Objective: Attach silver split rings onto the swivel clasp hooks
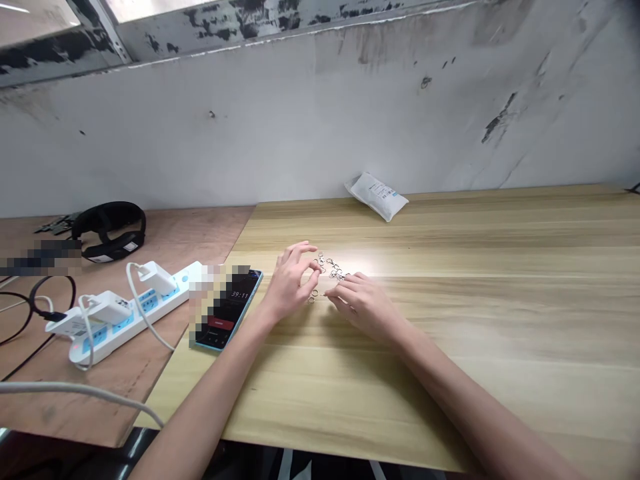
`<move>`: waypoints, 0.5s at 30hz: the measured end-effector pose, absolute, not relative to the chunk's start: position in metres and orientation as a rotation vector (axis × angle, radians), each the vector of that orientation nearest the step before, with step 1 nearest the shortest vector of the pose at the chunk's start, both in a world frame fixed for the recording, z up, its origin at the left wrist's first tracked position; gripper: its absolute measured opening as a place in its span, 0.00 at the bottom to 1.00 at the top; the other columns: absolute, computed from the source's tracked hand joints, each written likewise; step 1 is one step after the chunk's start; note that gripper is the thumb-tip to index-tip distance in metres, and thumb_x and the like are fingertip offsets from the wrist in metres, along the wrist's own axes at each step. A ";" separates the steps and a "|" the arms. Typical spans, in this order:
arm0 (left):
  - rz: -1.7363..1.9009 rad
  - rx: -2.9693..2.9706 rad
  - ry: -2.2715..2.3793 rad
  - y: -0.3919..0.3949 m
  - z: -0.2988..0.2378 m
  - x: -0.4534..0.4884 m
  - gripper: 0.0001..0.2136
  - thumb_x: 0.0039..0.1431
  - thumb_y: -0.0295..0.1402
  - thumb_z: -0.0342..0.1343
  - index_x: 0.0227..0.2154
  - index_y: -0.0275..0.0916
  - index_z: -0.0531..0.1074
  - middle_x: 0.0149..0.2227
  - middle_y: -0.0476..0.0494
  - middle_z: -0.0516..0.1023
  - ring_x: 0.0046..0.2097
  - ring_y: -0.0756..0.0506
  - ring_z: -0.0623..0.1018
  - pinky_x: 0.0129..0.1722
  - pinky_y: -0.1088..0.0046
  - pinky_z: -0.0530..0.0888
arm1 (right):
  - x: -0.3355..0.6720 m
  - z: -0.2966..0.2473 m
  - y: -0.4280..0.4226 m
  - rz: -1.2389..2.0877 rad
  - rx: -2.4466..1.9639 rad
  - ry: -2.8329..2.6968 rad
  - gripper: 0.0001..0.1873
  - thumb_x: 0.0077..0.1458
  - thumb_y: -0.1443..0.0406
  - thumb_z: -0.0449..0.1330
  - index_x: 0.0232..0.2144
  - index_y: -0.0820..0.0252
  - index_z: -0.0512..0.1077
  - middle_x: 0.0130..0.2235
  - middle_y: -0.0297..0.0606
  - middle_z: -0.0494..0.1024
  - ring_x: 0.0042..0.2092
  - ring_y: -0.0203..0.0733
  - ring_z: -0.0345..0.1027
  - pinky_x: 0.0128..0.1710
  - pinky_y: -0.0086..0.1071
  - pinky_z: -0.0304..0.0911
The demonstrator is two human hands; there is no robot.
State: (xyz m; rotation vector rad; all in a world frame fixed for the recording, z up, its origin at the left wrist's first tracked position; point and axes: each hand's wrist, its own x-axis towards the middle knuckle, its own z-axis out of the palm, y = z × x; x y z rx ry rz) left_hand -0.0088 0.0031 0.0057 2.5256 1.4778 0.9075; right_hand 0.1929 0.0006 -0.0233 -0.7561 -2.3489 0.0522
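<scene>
My left hand (293, 281) is over the light wood table, its thumb and one finger meeting in a pinch while another finger stretches out above. What sits in that pinch, if anything, is too small to make out. My right hand (367, 303) rests low on the table, fingers together, its tips closed on a small metal ring piece (323, 295). Just left of those tips lie small split rings (313, 297). Between and beyond both hands is a loose group of small silvery clasps with rings (334, 268), partly hidden by my right fingers.
A phone (227, 310) showing a timer lies left of my left arm. Farther left, a white power strip (150, 300) with plugs and cables sits on a brownish board (120, 407), with a black headset (113, 233) behind. A white packet (379, 195) lies near the wall.
</scene>
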 end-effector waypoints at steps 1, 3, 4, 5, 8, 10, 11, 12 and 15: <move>0.890 2.526 1.487 0.005 0.006 -0.013 0.05 0.61 0.29 0.53 0.33 0.40 0.74 0.55 0.41 0.70 0.62 0.37 0.63 0.60 0.53 0.61 | 0.196 -0.024 0.003 0.057 -0.769 -2.359 0.10 0.63 0.69 0.53 0.35 0.59 0.75 0.31 0.39 0.79 0.34 0.41 0.68 0.36 0.35 0.57; 0.769 2.553 1.462 0.008 0.008 -0.023 0.05 0.58 0.29 0.55 0.29 0.40 0.74 0.54 0.42 0.71 0.61 0.37 0.64 0.59 0.51 0.61 | 0.203 -0.025 0.008 0.088 -0.823 -2.346 0.09 0.62 0.69 0.55 0.35 0.58 0.75 0.33 0.40 0.78 0.36 0.42 0.67 0.37 0.35 0.58; 0.682 2.567 1.432 0.009 0.008 -0.027 0.05 0.56 0.29 0.55 0.27 0.40 0.74 0.53 0.42 0.71 0.60 0.36 0.64 0.59 0.51 0.61 | 0.207 -0.026 0.010 0.112 -0.843 -2.350 0.08 0.61 0.68 0.56 0.34 0.58 0.75 0.34 0.40 0.78 0.37 0.42 0.66 0.37 0.35 0.58; 0.621 2.576 1.401 0.009 0.009 -0.031 0.05 0.55 0.29 0.56 0.26 0.40 0.74 0.53 0.42 0.72 0.60 0.36 0.64 0.58 0.51 0.61 | 0.210 -0.026 0.011 0.139 -0.856 -2.362 0.08 0.61 0.68 0.56 0.33 0.58 0.76 0.34 0.41 0.77 0.37 0.42 0.66 0.37 0.35 0.58; 0.544 2.583 1.351 0.010 0.008 -0.037 0.05 0.54 0.30 0.56 0.24 0.40 0.73 0.51 0.43 0.73 0.57 0.37 0.67 0.57 0.52 0.62 | 0.215 -0.023 0.011 0.207 -0.862 -2.411 0.07 0.59 0.67 0.58 0.31 0.58 0.76 0.33 0.41 0.75 0.37 0.42 0.64 0.37 0.35 0.58; 0.547 2.581 1.368 0.012 0.007 -0.037 0.07 0.56 0.32 0.56 0.23 0.40 0.73 0.48 0.44 0.75 0.54 0.38 0.69 0.57 0.53 0.61 | 0.214 -0.020 0.009 0.225 -0.866 -2.423 0.08 0.59 0.66 0.58 0.30 0.58 0.76 0.33 0.40 0.74 0.37 0.42 0.63 0.37 0.35 0.58; 0.558 2.577 1.392 0.013 0.005 -0.037 0.08 0.57 0.32 0.55 0.23 0.40 0.73 0.47 0.44 0.76 0.53 0.39 0.70 0.57 0.54 0.61 | 0.213 -0.019 0.007 0.226 -0.870 -2.423 0.08 0.59 0.65 0.58 0.30 0.58 0.76 0.32 0.40 0.74 0.37 0.42 0.63 0.38 0.36 0.58; 0.576 2.573 1.425 0.014 0.004 -0.036 0.09 0.58 0.33 0.54 0.24 0.40 0.73 0.46 0.44 0.76 0.52 0.40 0.70 0.57 0.55 0.61 | 0.212 -0.018 0.007 0.225 -0.875 -2.419 0.08 0.59 0.65 0.58 0.30 0.58 0.76 0.32 0.40 0.74 0.37 0.42 0.63 0.38 0.36 0.58; 0.630 2.593 1.526 0.021 -0.002 -0.029 0.08 0.62 0.34 0.52 0.36 0.41 0.76 0.46 0.43 0.76 0.51 0.41 0.72 0.55 0.57 0.62 | 0.210 -0.017 0.006 0.225 -0.889 -2.405 0.08 0.60 0.65 0.58 0.30 0.59 0.75 0.32 0.40 0.74 0.37 0.42 0.63 0.38 0.36 0.58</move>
